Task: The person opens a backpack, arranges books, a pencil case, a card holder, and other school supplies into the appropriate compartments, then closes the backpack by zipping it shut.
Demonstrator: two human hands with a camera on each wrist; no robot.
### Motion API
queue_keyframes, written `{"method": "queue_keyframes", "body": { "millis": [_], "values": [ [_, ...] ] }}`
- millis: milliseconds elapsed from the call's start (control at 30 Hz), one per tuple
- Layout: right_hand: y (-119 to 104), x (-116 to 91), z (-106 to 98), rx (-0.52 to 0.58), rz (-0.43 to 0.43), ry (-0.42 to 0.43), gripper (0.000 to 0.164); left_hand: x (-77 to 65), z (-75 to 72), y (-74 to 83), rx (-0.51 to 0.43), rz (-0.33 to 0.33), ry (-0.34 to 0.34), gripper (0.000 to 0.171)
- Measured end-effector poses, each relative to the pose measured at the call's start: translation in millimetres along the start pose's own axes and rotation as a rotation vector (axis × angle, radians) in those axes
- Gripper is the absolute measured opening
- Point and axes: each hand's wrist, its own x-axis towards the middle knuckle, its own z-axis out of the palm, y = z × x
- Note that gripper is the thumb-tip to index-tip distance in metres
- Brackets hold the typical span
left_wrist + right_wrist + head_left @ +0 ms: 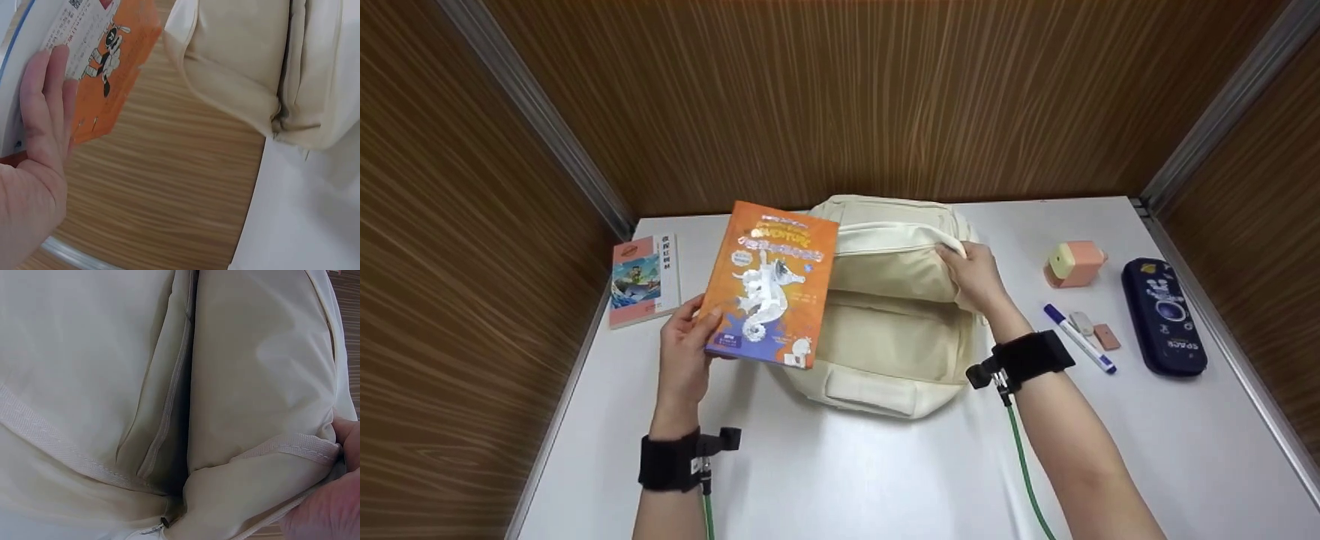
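Observation:
My left hand (687, 341) grips an orange book (772, 292) with a white seahorse on its cover, thumb on the front. In the left wrist view, the fingers (53, 95) lie across the book's back cover (115, 79). The book is raised and overlaps the left side of a cream backpack (870, 394) in the head view. The backpack lies unzipped, its lined inside (253, 371) showing. With my right hand (976, 277) I pinch the edge of its raised flap at the right. A zipper pull (152, 530) shows at the corner of the opening.
A smaller book (641, 281) lies at the left. To the right are a pink and yellow pencil sharpener (1074, 264), a marker (1080, 339), a small white item (1081, 323), an eraser (1107, 337) and a navy pencil case (1165, 316). Wood-grain panels (885, 97) enclose the white table (840, 480).

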Motion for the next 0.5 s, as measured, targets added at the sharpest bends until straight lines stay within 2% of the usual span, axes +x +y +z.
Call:
{"method": "queue_keyframes", "body": {
  "millis": [233, 367, 500],
  "values": [
    [-1, 0, -1, -0.070, -0.039, 0.021, 0.028, 4.1, 16.4, -13.7, -0.018, -0.026, -0.161, 0.035],
    [-3, 0, -2, -0.108, -0.063, 0.033, 0.028, 5.1, 19.7, -20.7, -0.034, -0.084, -0.235, 0.031],
    [-6, -1, -2, -0.166, -0.084, 0.026, 0.035, 4.8, 19.2, -29.1, 0.011, -0.170, -0.319, 0.031]
  ]
}}
